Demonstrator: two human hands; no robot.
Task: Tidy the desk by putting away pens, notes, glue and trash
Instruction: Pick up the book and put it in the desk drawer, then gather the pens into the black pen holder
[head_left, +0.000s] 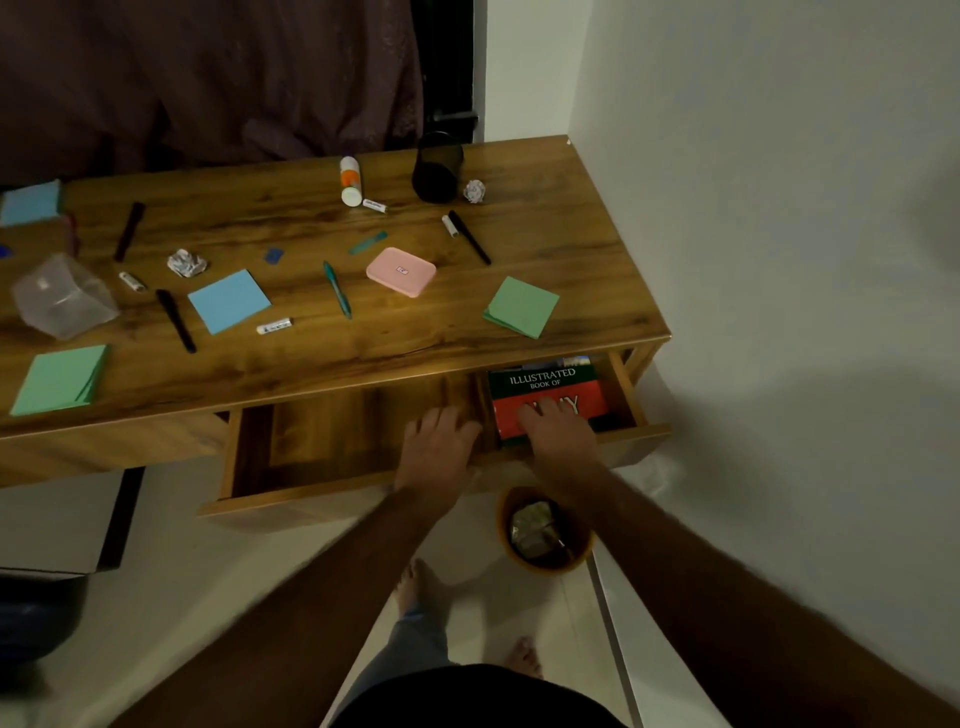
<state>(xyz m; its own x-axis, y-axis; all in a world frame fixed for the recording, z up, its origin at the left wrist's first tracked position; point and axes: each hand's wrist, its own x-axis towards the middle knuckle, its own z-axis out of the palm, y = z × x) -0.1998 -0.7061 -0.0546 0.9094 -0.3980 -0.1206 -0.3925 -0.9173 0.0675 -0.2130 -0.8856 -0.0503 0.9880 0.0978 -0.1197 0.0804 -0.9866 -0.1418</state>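
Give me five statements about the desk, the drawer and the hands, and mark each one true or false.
1. The drawer is open. True.
2. The right hand rests on a book in the drawer. True.
3. The left hand holds a pen. False: it holds nothing.
4. The black pen cup stands on the floor. False: it stands on the desk.
5. An orange bin sits on the floor below the drawer. True.

Pens (175, 320), sticky-note pads (229, 301) (blue and green), glue stick (350, 181) and crumpled paper (186, 263) lie scattered on the desk (571, 249).
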